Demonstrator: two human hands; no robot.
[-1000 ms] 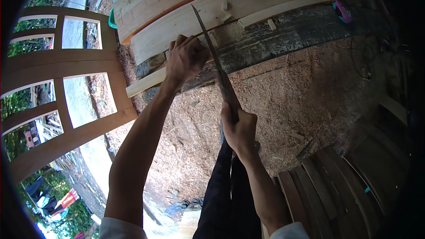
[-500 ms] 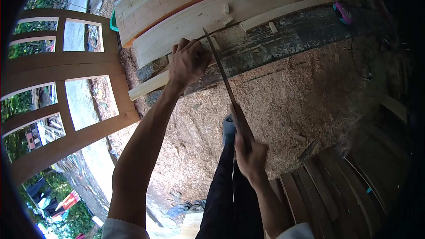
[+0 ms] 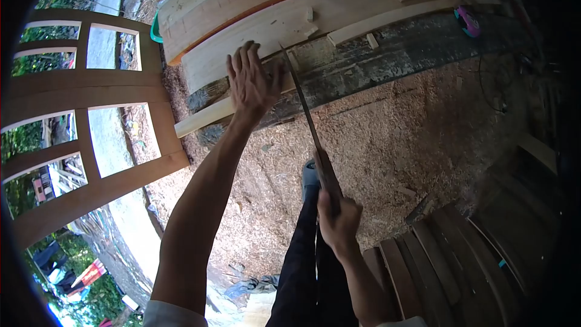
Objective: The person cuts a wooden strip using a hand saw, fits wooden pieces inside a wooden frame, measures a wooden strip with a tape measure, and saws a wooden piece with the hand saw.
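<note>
My right hand (image 3: 340,221) is wrapped round the handle of a handsaw (image 3: 307,112). The narrow blade points up and away, its far part at the edge of the bench. Just left of the blade, my left hand (image 3: 251,85) lies over a pale wooden strip (image 3: 204,117), fingers stretched out and spread. The strip juts out past the left end of the dark, worn bench beam (image 3: 387,54). Where blade and wood meet is too small to make out clearly.
Wide planks (image 3: 242,30) lie along the bench with small offcuts (image 3: 372,40) and a pink-and-black tool (image 3: 467,21). A wooden frame (image 3: 115,95) stands at the left. Shavings (image 3: 387,139) cover the ground. Stacked boards (image 3: 436,260) are at lower right.
My left hand has gone from curled fingers to fingers stretched out and spread. The right hand and saw have shifted slightly toward me.
</note>
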